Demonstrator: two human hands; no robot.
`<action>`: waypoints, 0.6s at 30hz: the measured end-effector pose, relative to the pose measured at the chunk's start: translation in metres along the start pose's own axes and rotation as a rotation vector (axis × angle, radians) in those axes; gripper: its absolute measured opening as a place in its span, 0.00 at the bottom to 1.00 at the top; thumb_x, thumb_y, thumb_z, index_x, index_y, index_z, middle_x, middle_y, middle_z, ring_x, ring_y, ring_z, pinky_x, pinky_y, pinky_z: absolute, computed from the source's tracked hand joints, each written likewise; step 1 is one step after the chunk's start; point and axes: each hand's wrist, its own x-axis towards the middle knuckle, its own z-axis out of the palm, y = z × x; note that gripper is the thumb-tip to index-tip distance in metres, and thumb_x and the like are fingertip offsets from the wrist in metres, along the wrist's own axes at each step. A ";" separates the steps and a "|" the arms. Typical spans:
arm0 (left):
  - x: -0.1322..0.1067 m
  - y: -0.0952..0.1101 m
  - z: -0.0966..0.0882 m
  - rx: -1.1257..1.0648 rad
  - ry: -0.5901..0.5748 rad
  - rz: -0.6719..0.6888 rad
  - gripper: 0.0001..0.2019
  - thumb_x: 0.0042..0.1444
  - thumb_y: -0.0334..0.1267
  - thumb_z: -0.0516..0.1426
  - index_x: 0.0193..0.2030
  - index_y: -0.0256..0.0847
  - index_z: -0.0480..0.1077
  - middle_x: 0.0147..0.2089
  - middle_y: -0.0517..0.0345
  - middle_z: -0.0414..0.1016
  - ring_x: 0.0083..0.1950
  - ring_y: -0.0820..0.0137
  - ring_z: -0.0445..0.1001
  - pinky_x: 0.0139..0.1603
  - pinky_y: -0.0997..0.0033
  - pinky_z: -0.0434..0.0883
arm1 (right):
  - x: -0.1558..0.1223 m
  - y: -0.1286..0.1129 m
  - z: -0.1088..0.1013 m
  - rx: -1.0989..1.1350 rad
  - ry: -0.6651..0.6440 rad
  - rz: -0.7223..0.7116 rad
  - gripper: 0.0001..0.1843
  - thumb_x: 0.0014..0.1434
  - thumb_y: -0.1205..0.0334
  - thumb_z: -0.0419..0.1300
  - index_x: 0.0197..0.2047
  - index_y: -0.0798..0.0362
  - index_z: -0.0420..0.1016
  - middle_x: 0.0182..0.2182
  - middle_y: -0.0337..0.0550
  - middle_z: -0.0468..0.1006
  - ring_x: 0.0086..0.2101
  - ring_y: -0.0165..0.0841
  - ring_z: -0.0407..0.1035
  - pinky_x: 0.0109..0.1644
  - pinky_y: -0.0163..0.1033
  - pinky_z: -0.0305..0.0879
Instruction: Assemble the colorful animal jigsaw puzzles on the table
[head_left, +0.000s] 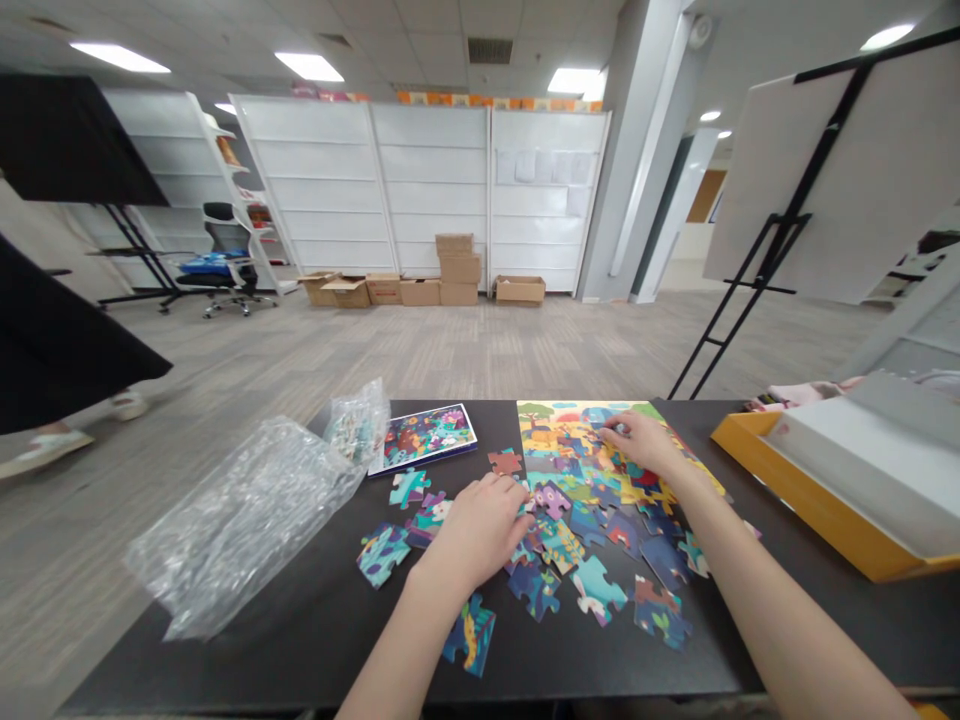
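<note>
My left hand (pixel 484 520) rests low over loose jigsaw pieces, its fingers bent and close together beside a purple piece (pixel 552 499). Whether those fingertips grip a piece is hidden. Farther right, my right hand (pixel 643 442) is closed in a pinch above a colourful picture sheet (pixel 559 440); a small greyish spot shows between thumb and finger, too small to name. Around both hands lie several loose pieces, among them a teal one (pixel 598 588), a brown one (pixel 505 461) and a dark blue one (pixel 534 587). Some pieces overlap the sheet's near edge.
Left on the black table (pixel 300 610) lie a crumpled clear plastic bag (pixel 255 520) and a picture card (pixel 427 437). A yellow-edged box (pixel 832 500) stands at the right. Beyond are an easel board (pixel 832 190), cardboard boxes (pixel 459 270) and a person's dark garment (pixel 60 340).
</note>
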 end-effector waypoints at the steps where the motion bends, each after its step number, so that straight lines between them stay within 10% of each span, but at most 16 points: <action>1: 0.001 0.000 0.000 -0.005 0.003 0.002 0.08 0.67 0.41 0.55 0.47 0.42 0.73 0.48 0.52 0.78 0.53 0.59 0.73 0.54 0.59 0.71 | 0.000 0.001 -0.002 -0.008 -0.003 0.011 0.18 0.63 0.49 0.57 0.40 0.52 0.82 0.40 0.49 0.83 0.39 0.40 0.75 0.45 0.40 0.67; 18: 0.013 0.017 0.021 -0.005 -0.073 0.040 0.30 0.69 0.56 0.46 0.69 0.39 0.62 0.71 0.48 0.64 0.73 0.50 0.56 0.71 0.43 0.57 | -0.014 0.049 -0.020 -0.212 -0.108 0.315 0.18 0.66 0.54 0.56 0.49 0.52 0.82 0.46 0.56 0.82 0.46 0.44 0.77 0.49 0.40 0.68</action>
